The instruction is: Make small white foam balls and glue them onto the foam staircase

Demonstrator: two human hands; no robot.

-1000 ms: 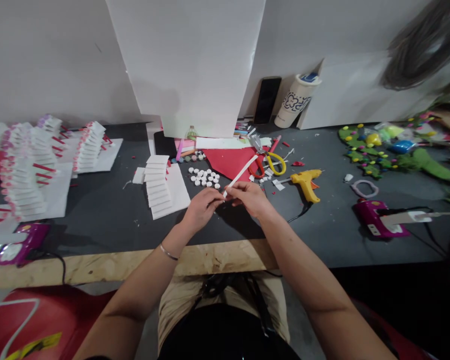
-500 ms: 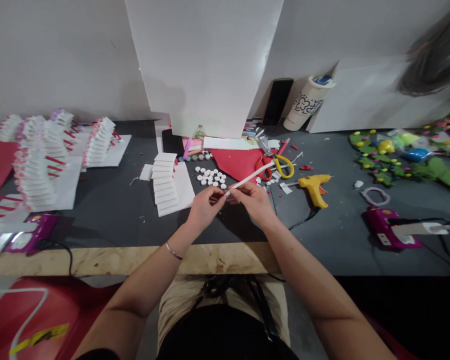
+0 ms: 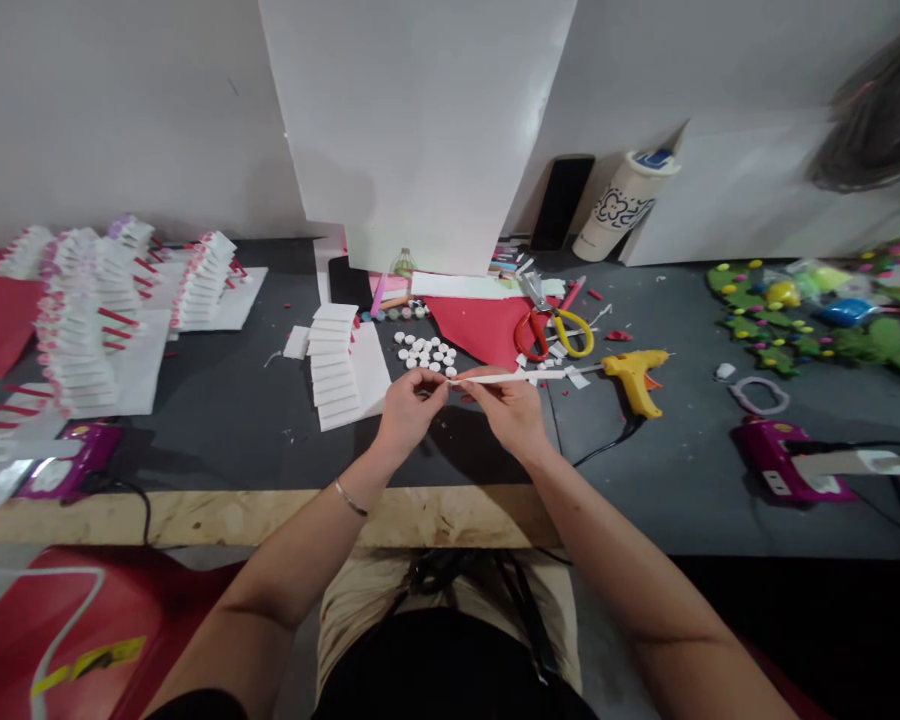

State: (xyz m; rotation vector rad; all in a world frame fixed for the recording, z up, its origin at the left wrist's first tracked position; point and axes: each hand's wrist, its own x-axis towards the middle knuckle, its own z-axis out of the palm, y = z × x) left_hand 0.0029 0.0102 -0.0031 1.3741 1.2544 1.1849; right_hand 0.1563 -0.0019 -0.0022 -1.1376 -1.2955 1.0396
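Note:
My left hand (image 3: 412, 410) and my right hand (image 3: 511, 408) meet over the front of the dark table, fingertips pinched close together. Between them they hold one end of a thin white strip (image 3: 525, 376), which runs out to the right above my right hand. Whether it is paper or foam I cannot tell. Just beyond my fingers lies a cluster of small white discs (image 3: 425, 352). A white stepped model (image 3: 335, 365) on a white base stands left of my left hand. Red and yellow handled scissors (image 3: 570, 333) rest on red sheet material (image 3: 476, 325) behind my right hand.
A yellow glue gun (image 3: 636, 380) lies to the right, its black cord trailing forward. Further right are a purple power strip (image 3: 784, 460) and green decorations (image 3: 765, 310). Several finished-looking white stepped models (image 3: 82, 340) fill the left side. A patterned tumbler (image 3: 619, 210) leans at the back.
The white strip has swung from slanting up to the right to lying nearly level. Both hands stay pinched on its end in almost the same place.

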